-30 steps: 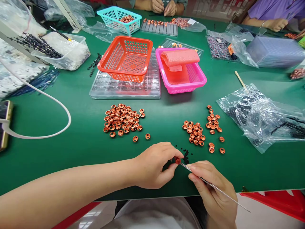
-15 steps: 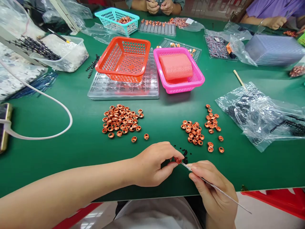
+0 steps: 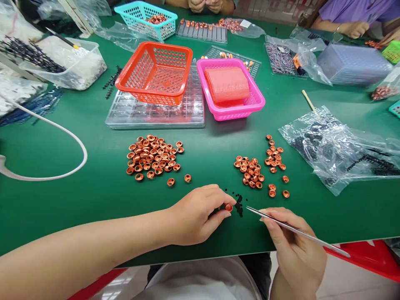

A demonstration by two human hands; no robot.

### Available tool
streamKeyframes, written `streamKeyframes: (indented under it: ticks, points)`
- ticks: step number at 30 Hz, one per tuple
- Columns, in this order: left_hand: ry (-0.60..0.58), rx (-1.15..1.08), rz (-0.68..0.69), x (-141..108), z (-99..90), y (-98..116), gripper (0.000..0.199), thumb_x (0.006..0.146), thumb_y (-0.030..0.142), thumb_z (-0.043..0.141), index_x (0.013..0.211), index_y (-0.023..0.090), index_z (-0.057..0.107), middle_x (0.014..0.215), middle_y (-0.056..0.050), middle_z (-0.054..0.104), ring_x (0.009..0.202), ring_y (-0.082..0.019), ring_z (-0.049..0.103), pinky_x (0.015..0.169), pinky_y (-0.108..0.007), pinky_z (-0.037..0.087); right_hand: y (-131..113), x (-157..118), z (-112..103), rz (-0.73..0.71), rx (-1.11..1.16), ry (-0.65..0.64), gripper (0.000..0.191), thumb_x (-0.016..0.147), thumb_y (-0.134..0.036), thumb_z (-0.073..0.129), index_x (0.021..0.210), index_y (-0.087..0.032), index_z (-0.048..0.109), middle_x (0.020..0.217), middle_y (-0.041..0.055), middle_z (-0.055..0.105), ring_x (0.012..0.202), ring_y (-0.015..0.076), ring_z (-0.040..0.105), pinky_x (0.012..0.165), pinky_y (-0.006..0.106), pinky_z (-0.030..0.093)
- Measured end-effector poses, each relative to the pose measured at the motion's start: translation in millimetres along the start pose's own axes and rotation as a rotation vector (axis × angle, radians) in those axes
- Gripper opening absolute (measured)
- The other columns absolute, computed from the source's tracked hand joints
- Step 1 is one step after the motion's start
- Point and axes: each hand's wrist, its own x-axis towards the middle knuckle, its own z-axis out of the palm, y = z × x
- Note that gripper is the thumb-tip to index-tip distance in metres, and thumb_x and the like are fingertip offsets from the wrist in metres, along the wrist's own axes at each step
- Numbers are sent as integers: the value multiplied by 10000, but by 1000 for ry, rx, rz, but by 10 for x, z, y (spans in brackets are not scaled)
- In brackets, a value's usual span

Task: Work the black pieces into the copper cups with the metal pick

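My left hand (image 3: 200, 214) pinches one small copper-coloured cup-shaped part (image 3: 229, 207) between thumb and fingers, just above the table. My right hand (image 3: 295, 246) holds a pair of metal tweezers (image 3: 300, 230), its tips pointing left and apart from the cup. Between the tweezer tips and my left hand lies a small scatter of tiny black pieces (image 3: 239, 206). A large pile of copper cups (image 3: 153, 156) sits beyond my left forearm. A smaller group of copper cups (image 3: 250, 171) and some loose cups (image 3: 273, 158) lie beyond the black pieces.
An orange basket (image 3: 156, 71) stands on clear plastic trays (image 3: 156, 121). Beside it is a pink basket (image 3: 261, 102) holding a pink foam roll (image 3: 227, 84). Plastic bags with black parts (image 3: 340, 146) lie at right. A white cable (image 3: 78, 143) loops at left. Two other people's hands (image 3: 204, 5) (image 3: 356, 29) show across the table.
My right hand has drawn the tweezers back to the right, away from the copper cup. The cup stays in my left hand, its hollow now more visible. The whole view has shifted slightly.
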Motion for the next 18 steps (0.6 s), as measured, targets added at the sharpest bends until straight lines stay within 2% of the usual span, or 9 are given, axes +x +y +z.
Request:
streamKeyframes:
  ticks: [7,18]
  points:
    - [14,6,3,-2,17,-17,156,963,116,535,1093,138,617,887,-58,697,775,-172,565,708,-289,466,41,53,-23,-47,-129,-114,112,858,-201,731,961,-239,710,913,21,772,825,184,745,734,301,601]
    - [34,-23,25,-1,40,-36,191,964,106,526,1129,127,620,881,-57,690,774,-168,557,715,-281,445,12,74,-3,-126,-146,-185,221,869,-107,702,1025,-264,697,975,3,759,890,170,726,803,299,584]
